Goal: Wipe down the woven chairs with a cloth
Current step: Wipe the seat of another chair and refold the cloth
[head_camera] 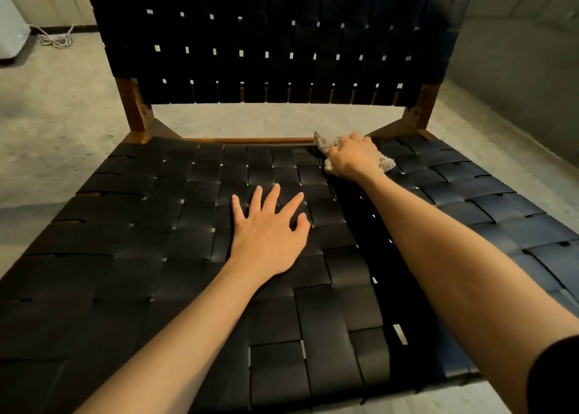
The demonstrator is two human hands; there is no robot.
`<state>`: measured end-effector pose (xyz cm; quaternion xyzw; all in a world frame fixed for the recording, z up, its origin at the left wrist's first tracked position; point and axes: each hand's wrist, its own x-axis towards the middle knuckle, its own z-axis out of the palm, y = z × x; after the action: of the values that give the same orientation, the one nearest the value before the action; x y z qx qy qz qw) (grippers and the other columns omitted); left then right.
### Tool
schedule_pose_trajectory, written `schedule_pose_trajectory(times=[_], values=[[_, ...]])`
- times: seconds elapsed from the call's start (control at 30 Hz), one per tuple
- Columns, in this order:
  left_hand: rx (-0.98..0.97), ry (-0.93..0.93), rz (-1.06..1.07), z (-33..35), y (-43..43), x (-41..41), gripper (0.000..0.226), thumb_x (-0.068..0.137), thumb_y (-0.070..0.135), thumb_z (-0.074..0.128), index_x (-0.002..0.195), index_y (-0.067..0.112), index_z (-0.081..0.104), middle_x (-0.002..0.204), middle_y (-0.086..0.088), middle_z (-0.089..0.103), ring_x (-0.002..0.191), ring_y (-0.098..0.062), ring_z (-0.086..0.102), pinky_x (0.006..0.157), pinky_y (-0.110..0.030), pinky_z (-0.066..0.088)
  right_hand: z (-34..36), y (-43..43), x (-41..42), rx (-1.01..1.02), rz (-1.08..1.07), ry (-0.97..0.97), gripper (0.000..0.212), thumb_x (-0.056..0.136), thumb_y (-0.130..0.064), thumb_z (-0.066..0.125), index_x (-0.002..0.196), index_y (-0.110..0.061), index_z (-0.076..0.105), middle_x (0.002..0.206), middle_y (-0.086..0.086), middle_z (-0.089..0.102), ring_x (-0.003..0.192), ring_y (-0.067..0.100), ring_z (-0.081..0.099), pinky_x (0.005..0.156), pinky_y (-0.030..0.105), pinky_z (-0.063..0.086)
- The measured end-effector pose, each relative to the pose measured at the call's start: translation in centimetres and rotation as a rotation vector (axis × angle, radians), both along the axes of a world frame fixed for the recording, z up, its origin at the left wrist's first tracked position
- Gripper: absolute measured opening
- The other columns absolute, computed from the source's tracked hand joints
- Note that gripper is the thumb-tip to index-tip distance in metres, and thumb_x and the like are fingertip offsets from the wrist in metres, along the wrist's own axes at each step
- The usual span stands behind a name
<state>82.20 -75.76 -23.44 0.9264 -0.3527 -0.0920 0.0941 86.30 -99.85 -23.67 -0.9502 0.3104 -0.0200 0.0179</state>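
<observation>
1. Left hand [266, 235], frame centre: flat, fingers spread, palm down on woven chair [156, 257] seat, holding nothing.
2. Right hand [354, 158], upper right of centre: arm outstretched, fingers curled round cloth [387, 162], pressed at seat's rear edge.

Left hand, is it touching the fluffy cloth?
Apart. The head view shows the left hand spread on the woven seat, with bare straps between it and the cloth, which the right hand grips.

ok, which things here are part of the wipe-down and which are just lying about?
In the job: woven chair; cloth, gripped by the right hand at the back of the seat; left hand, flat on it.
Lying about: white cord coiled on the floor; white object at far left.
</observation>
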Motion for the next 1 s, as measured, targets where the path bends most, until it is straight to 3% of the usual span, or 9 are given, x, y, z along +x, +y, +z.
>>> schedule_pose_trajectory(times=[0.17, 0.37, 0.53, 0.7, 0.8, 1.0], values=[[0.011, -0.009, -0.008, 0.3, 0.0, 0.2, 0.050, 0.097, 0.053, 0.014, 0.146, 0.046, 0.009, 0.160, 0.001, 0.002, 0.146, -0.025, -0.007, 0.110, -0.054, -0.014, 1.3, 2.5, -5.6, 0.096, 0.071, -0.005, 0.041, 0.096, -0.041, 0.042, 0.124, -0.015, 0.054, 0.129, 0.014, 0.044, 0.112, 0.033, 0.048, 0.089, 0.042, 0.042], [0.007, 0.012, -0.007, 0.8, 0.0, -0.1, 0.050, 0.098, 0.052, 0.019, 0.147, 0.044, 0.014, 0.159, -0.001, 0.007, 0.146, -0.026, -0.002, 0.111, -0.055, -0.011, 4.7, 7.8, -15.8, 0.117, 0.113, 0.015, 0.041, 0.095, -0.043, 0.039, 0.125, -0.023, 0.058, 0.137, 0.008, 0.048, 0.117, 0.030, 0.048, 0.087, 0.037, 0.041], [0.053, 0.059, 0.007, 1.9, -0.1, -0.4, 0.050, 0.099, 0.051, 0.021, 0.147, 0.040, 0.018, 0.159, -0.002, 0.010, 0.146, -0.027, 0.001, 0.113, -0.054, -0.006, 7.2, 12.1, -22.3, 0.086, 0.080, -0.018, 0.037, 0.093, -0.040, 0.038, 0.115, -0.022, 0.063, 0.123, 0.004, 0.055, 0.103, 0.024, 0.050, 0.073, 0.033, 0.034], [0.110, 0.206, 0.050, 3.6, -1.4, -0.8, 0.049, 0.101, 0.044, 0.025, 0.149, 0.035, 0.019, 0.159, -0.007, 0.005, 0.145, -0.034, -0.004, 0.112, -0.057, -0.006, 7.7, 12.6, -25.9, 0.030, -0.028, -0.096, 0.036, 0.091, -0.040, 0.043, 0.116, -0.025, 0.064, 0.124, 0.001, 0.056, 0.105, 0.022, 0.048, 0.081, 0.034, 0.037], [0.085, 0.238, -0.002, 4.2, -3.1, -2.6, 0.047, 0.100, 0.045, 0.026, 0.147, 0.042, 0.019, 0.160, -0.001, -0.003, 0.143, -0.036, -0.014, 0.105, -0.065, -0.014, 7.9, 10.2, -27.2, -0.023, -0.164, -0.143, 0.032, 0.090, -0.037, 0.048, 0.111, -0.021, 0.065, 0.125, 0.003, 0.056, 0.103, 0.025, 0.047, 0.081, 0.033, 0.035], [0.077, 0.219, -0.108, 4.2, -5.6, -4.4, 0.048, 0.101, 0.043, 0.026, 0.148, 0.041, 0.017, 0.160, 0.002, 0.000, 0.143, -0.034, -0.015, 0.106, -0.064, -0.013, 7.0, 8.0, -25.8, -0.041, -0.169, -0.081, 0.044, 0.092, -0.048, 0.038, 0.130, -0.032, 0.054, 0.138, -0.002, 0.048, 0.120, 0.025, 0.041, 0.098, 0.039, 0.031]])
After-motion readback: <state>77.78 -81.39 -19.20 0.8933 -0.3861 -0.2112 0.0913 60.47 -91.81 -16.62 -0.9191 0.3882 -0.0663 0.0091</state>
